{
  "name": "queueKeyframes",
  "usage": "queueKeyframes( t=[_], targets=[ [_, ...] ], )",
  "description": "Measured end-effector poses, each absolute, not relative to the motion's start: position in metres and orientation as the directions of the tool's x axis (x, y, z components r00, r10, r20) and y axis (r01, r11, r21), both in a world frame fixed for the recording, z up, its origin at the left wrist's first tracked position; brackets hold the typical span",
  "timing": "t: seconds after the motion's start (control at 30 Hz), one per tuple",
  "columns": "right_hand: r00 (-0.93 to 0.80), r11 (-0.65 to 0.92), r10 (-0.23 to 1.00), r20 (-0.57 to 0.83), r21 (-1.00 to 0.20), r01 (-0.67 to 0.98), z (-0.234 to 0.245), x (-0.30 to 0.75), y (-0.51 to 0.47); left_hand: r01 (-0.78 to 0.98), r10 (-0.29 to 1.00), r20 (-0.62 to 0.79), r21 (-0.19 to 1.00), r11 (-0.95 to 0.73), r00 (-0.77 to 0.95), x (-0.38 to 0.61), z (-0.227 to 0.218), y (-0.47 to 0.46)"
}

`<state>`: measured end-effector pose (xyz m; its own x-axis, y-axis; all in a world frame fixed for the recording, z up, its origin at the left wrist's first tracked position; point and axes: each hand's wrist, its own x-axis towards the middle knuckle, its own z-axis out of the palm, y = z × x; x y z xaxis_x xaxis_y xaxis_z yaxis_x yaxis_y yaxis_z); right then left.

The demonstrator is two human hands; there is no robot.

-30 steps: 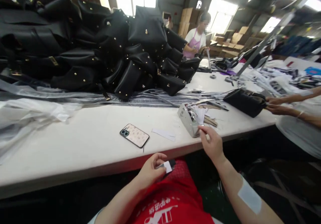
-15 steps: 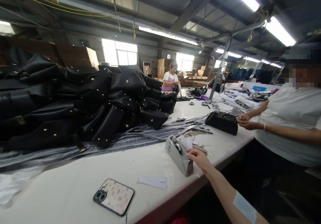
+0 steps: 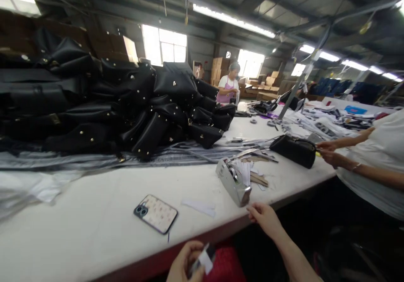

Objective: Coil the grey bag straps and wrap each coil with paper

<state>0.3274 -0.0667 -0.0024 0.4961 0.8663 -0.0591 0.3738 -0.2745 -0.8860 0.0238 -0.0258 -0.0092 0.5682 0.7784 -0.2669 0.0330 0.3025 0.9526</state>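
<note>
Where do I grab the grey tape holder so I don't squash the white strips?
Probably pinch the grey tape holder across its long flat sides, low down, coming from the near edge of the table. The white strips stick up from its top, so a low grip stays clear.

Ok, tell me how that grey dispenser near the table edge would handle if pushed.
The grey dispenser looks blocky and wide-based, so it would probably slide rather than tip. It sits close to the table edge, so a push toward the person might drop it. The white strips on it look thin and floppy.
</note>
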Motion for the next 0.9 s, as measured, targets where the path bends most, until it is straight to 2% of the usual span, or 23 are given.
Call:
queueKeyframes(
  t=[0.13, 0.3, 0.67, 0.9],
  targets=[
    [0.223, -0.140, 0.971, -0.086, -0.961, 0.237, 0.033, 0.252, -0.070, 0.032, 0.860, -0.140, 0.989, 0.143, 0.491, 0.024, 0.011, -0.032],
    [-0.011, -0.148, 0.989, -0.149, -0.986, 0.079, 0.040, 0.192, -0.071, 0.070, 0.904, -0.086, 0.996, 0.062, 0.419, 0.020, 0.011, -0.036],
    [-0.041, -0.373, 0.927, -0.372, -0.927, -0.037, 0.026, 0.173, -0.068, 0.066, 0.933, -0.020, 0.998, -0.003, 0.359, 0.012, 0.014, -0.036],
    [-0.145, -0.319, 0.941, -0.307, -0.945, -0.068, 0.011, 0.162, -0.068, 0.196, 0.964, -0.149, 0.975, 0.106, 0.219, 0.003, 0.009, -0.031]
  ],
)
